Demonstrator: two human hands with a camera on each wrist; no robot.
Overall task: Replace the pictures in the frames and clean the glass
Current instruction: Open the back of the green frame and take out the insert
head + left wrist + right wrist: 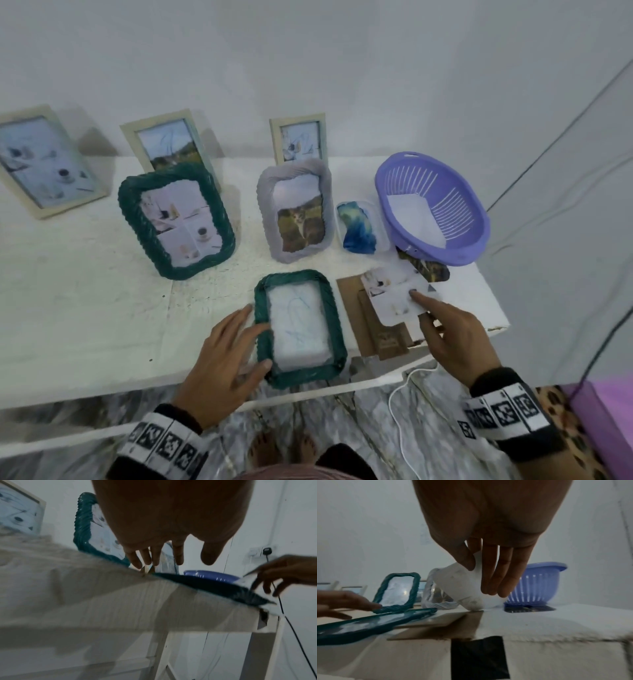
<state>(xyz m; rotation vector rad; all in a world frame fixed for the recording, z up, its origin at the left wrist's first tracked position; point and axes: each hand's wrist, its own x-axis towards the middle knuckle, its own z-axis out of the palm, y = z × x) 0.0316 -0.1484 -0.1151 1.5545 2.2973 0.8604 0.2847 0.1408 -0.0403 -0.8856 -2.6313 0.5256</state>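
Note:
A green braided frame point(298, 325) lies flat at the table's front edge, its opening showing white with faint blue lines. My left hand point(253, 335) rests on its left rim with straight fingers; in the left wrist view the fingertips point(137, 561) hover over the frame point(214, 586). To the right, my right hand point(420, 306) pinches a white picture point(394, 294) between thumb and fingers above a brown cardboard backing point(370, 325). The right wrist view shows that picture point(458, 588) lifted and bent in the hand point(484, 577). A dark picture point(428, 269) lies partly under the basket.
A second green frame point(176, 219) and a grey frame point(296, 209) with a cat picture stand mid-table. Three pale wooden frames point(298, 140) lean on the wall. A purple basket point(435, 209) and a blue cloth point(358, 222) in a clear tray sit at the right, near the table edge point(493, 308).

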